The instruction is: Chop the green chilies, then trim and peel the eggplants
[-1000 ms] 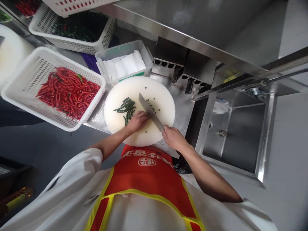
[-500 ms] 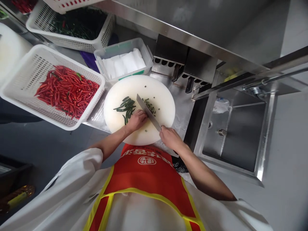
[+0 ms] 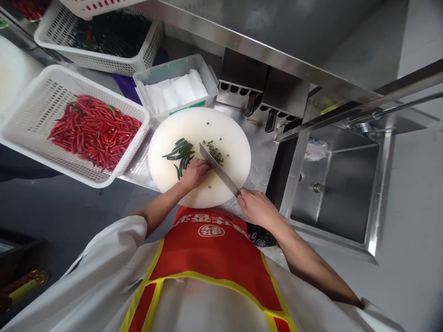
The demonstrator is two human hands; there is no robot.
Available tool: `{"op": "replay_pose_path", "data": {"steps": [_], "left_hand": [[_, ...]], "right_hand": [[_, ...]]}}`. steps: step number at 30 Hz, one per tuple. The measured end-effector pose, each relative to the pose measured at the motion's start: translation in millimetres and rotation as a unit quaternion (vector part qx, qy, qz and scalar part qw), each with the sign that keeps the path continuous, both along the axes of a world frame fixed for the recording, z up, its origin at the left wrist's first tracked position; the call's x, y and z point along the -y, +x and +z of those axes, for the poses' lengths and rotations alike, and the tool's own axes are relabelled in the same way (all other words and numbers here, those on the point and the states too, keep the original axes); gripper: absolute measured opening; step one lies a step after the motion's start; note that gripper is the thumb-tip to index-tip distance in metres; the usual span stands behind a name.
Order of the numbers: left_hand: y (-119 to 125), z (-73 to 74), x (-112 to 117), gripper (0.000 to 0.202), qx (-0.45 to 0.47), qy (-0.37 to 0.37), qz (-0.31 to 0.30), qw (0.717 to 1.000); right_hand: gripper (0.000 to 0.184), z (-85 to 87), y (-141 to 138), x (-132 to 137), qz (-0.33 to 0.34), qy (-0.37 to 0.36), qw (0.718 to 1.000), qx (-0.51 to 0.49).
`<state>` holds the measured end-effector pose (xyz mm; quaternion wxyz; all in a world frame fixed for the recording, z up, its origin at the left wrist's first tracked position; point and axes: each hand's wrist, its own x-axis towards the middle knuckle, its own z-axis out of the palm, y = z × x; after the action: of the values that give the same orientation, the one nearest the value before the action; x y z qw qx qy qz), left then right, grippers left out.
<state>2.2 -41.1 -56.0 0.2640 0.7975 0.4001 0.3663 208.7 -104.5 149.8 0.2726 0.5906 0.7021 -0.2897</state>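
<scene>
A round white cutting board [image 3: 228, 133] lies on the steel counter in front of me. On it is a small bunch of green chilies [image 3: 180, 152]. My left hand [image 3: 194, 174] presses down on their near ends with curled fingers. A cleaver [image 3: 218, 168] slants across the board right beside that hand, and my right hand [image 3: 258, 206] is closed round its handle at the board's near edge. A little heap of chopped green chili pieces [image 3: 215, 153] sits on the far side of the blade.
A white basket of red chilies [image 3: 92, 131] stands left of the board. Behind it is a basket of green chilies [image 3: 104, 37]. A clear tub with white cloths [image 3: 176, 90] sits behind the board. A steel sink [image 3: 337, 184] is at the right.
The cleaver and my right hand have drawn back towards me and to the right. My left hand stays on the chilies.
</scene>
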Motion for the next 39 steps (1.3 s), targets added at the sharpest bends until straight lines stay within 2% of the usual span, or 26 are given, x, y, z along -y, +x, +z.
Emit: {"op": "replay_pose_path", "data": {"steps": [6,8,10,14,16,18,22,25,28,32,34,39], "left_hand": [[0.7,0.4,-1.7,0.017,0.008,-0.03,-0.034,0.999],[-1.0,1.6,0.1,0.018,0.019,-0.024,-0.034,0.999],[-2.7,2.9,2.5,0.019,0.024,-0.022,-0.026,0.999],[-4.0,4.0,5.5,0.019,0.012,-0.034,-0.03,0.999],[-3.2,3.7,5.2,0.019,0.008,-0.042,-0.036,0.998],[-2.3,3.3,4.3,0.018,0.01,-0.042,-0.036,0.998],[-1.9,3.0,4.7,0.02,0.012,-0.033,-0.043,0.998],[-3.6,3.1,7.6,0.02,0.012,-0.022,-0.04,0.999],[-5.0,3.3,10.0,0.018,0.022,-0.015,-0.018,0.999],[-4.4,3.5,9.5,0.018,0.007,-0.022,-0.042,0.999],[-3.4,3.4,8.2,0.019,-0.003,-0.025,-0.051,0.998],[-3.5,3.1,8.5,0.021,0.0,-0.004,-0.063,0.998]], "right_hand": [[0.021,-35.7,-18.9,-16.1,-0.018,0.002,1.0,0.004],[0.022,-40.6,-20.3,-20.4,-0.016,0.013,1.0,0.002],[0.022,-34.5,-16.5,-20.1,-0.012,0.016,1.0,-0.001],[0.022,-6.3,-3.4,-7.6,-0.009,-0.001,1.0,0.003],[0.022,0.1,-1.5,-1.2,-0.008,-0.015,1.0,0.004],[0.02,-5.0,-5.0,1.2,-0.011,-0.021,1.0,0.003],[0.02,-31.5,-18.8,-8.3,-0.019,-0.005,1.0,0.006],[0.023,-34.4,-19.8,-17.2,-0.015,0.004,1.0,0.0],[0.023,-16.1,-10.5,-13.7,-0.002,0.007,1.0,-0.009],[0.023,6.1,-0.2,1.8,-0.004,-0.012,1.0,0.0],[0.021,2.6,-1.6,5.5,-0.01,-0.024,1.0,0.003],[0.02,-32.8,-16.0,-4.8,-0.018,-0.005,1.0,-0.003]]}}
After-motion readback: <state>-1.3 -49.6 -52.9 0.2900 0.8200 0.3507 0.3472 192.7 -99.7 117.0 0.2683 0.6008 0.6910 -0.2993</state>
